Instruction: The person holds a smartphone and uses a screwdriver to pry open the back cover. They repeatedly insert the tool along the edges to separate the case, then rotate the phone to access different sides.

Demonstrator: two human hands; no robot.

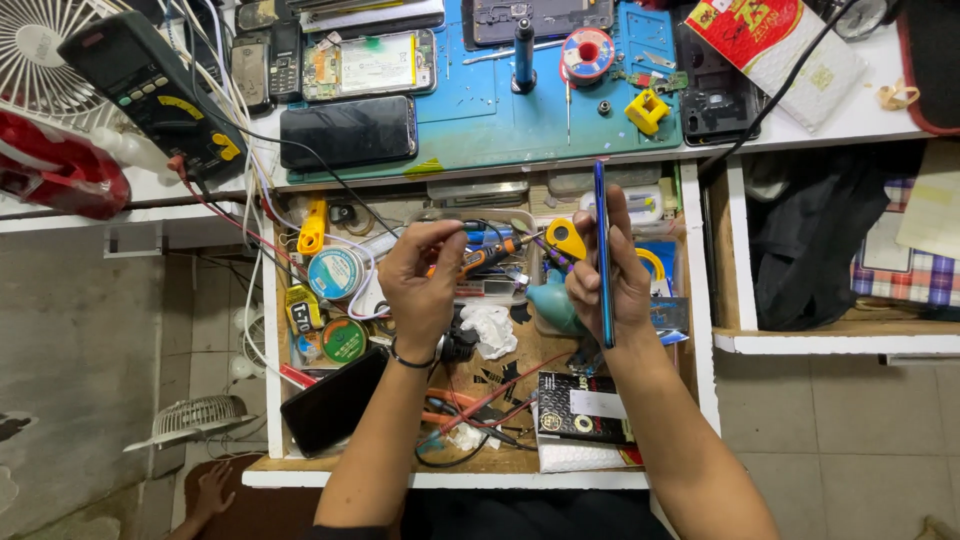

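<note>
Holding a blue phone (pixel 602 255) edge-on toward us, our right hand (pixel 608 280) has its fingers (pixel 622 225) wrapped along the far side and the thumb on the near side, so we see only the thin blue rim standing upright above the open drawer (pixel 700 330). Our left hand (pixel 420 285) is just beside it, fingers pinched narrow around an orange-handled screwdriver (pixel 488 255) whose tip points toward the phone; a dark band sits on that wrist.

Below both hands the drawer is crowded: a yellow plastic tool (pixel 566 238) between the hands, a teal rubber bulb (pixel 552 305) touching the right hand's lower edge, a crumpled white tissue (pixel 492 328), round tins (pixel 336 272) on the left, a dark phone (pixel 335 400) lying tilted at the near left corner, red and black leads (pixel 470 405) and a black box (pixel 582 408) near the front.

Beyond the drawer, on the surface (pixel 860 115), lies a blue work mat (pixel 490 105) carrying a black-screened phone (pixel 348 131), an opened phone (pixel 372 63), a solder reel (pixel 588 52) and a small yellow block (pixel 647 110). A black meter (pixel 155 85) rests tilted at the far left, beside a white fan (pixel 35 50).
</note>
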